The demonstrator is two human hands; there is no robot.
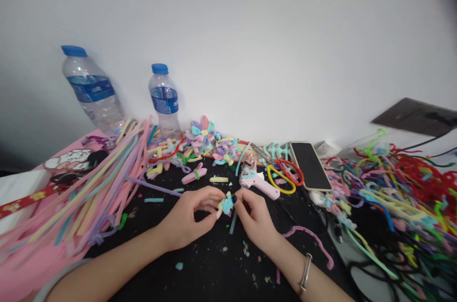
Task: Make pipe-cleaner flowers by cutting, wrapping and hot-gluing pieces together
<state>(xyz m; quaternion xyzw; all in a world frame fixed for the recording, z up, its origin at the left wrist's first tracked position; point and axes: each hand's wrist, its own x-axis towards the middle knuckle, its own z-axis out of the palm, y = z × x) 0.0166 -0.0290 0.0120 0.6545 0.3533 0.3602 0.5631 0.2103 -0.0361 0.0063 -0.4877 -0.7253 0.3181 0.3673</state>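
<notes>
Between my two hands, over the black tabletop, is a small bent pipe cleaner piece [226, 204] in pale yellow and light blue. My left hand [198, 214] pinches its left side between thumb and fingers. On the right side, the dark-nailed thumb and fingers of my right hand [255, 216] grip it too. Just beyond my hands lie a short yellow pipe cleaner piece [219, 179] and a pink folded bundle [194, 173] tied with green. A pale pink glue gun [262, 185] rests past my right hand, beside scissors [283, 178] with yellow and red handles.
Two water bottles [164, 99] stand against the wall. Long pastel pipe cleaners [107, 176] are heaped at the left, and a tangled colourful pile [396, 197] spreads at the right. A pipe cleaner flower [204, 133] sits at the back. A phone [310, 166] lies right of the scissors.
</notes>
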